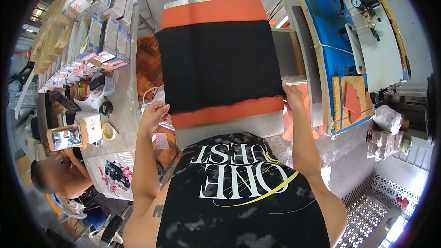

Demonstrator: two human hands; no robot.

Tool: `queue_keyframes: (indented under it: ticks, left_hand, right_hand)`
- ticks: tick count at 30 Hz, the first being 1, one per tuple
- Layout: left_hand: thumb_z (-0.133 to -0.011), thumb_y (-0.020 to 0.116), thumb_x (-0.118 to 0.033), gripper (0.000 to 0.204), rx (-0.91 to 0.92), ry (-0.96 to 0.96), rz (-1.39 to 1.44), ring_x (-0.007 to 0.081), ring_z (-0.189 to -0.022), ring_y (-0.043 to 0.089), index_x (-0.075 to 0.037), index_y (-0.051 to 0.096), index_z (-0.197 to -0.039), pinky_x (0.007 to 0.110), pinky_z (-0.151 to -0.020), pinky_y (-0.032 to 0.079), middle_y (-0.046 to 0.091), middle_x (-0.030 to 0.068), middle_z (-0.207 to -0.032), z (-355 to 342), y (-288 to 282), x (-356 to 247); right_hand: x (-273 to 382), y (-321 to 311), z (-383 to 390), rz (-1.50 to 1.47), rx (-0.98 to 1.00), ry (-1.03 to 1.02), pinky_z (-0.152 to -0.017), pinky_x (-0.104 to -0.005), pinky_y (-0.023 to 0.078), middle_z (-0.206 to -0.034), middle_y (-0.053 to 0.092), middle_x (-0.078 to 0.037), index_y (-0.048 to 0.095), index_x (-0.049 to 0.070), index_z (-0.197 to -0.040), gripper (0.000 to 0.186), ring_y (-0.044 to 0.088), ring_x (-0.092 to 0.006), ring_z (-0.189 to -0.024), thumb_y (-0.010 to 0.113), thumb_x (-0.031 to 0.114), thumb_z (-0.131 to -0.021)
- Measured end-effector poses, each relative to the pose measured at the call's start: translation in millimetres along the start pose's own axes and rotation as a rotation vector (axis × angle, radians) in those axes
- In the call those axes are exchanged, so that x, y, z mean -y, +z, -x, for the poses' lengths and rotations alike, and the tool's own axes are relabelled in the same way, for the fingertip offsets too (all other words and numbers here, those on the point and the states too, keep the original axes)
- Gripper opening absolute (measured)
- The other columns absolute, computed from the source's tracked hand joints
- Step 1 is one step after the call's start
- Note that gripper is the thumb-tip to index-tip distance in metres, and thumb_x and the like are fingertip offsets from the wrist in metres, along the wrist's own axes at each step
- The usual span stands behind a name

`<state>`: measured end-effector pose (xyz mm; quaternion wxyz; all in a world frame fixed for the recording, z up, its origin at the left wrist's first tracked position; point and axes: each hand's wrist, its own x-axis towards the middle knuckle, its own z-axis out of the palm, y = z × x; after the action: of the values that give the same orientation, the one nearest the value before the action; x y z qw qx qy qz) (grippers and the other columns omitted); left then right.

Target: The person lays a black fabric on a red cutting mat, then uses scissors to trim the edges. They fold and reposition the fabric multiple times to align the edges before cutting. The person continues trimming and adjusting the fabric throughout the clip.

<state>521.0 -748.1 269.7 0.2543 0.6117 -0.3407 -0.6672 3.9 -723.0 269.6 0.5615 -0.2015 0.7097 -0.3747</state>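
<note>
A square of black fabric [220, 62] lies spread over an orange pad [209, 13] on a white press platen, with orange showing above and below the cloth. My left hand [154, 112] pinches the fabric's near left corner. My right hand [291, 97] grips its near right corner. Both arms reach up from my black printed shirt at the bottom of the view.
A blue and white machine body [330, 32] with a pressure gauge [356, 1] stands to the right. Shelves of small boxes [98, 23] fill the left. A seated person [50, 174] holds a phone [64, 138] at lower left, beside a tape roll [108, 131].
</note>
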Motion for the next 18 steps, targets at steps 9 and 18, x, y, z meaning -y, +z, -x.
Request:
queue_keyframes:
  ticks: [9, 18]
  left_hand:
    - [-0.097, 0.072, -0.020, 0.014, 0.000, 0.073, 0.238, 0.0078, -0.069, 0.061, -0.008, 0.064, -0.099, 0.024, -0.067, 0.053, 0.064, -0.0024, -0.082, 3, 3, 13]
    - [-0.097, 0.071, -0.022, 0.017, 0.084, 0.080, 0.325, 0.0082, -0.065, 0.061, -0.010, 0.063, -0.088, 0.024, -0.061, 0.049, 0.065, -0.0015, -0.077, 2, -12, 30]
  right_hand:
    - [-17, -10, -14, -0.359, 0.018, -0.069, -0.073, -0.0310, 0.052, -0.092, 0.068, -0.004, 0.062, 0.006, -0.105, 0.024, 0.062, -0.0136, -0.076, 0.069, 0.028, -0.098]
    - [-28, -30, -15, -0.431, -0.020, -0.162, -0.062, -0.0270, 0.048, -0.080, 0.062, 0.001, 0.059, 0.010, -0.103, 0.014, 0.054, -0.0085, -0.064, 0.068, 0.020, -0.099]
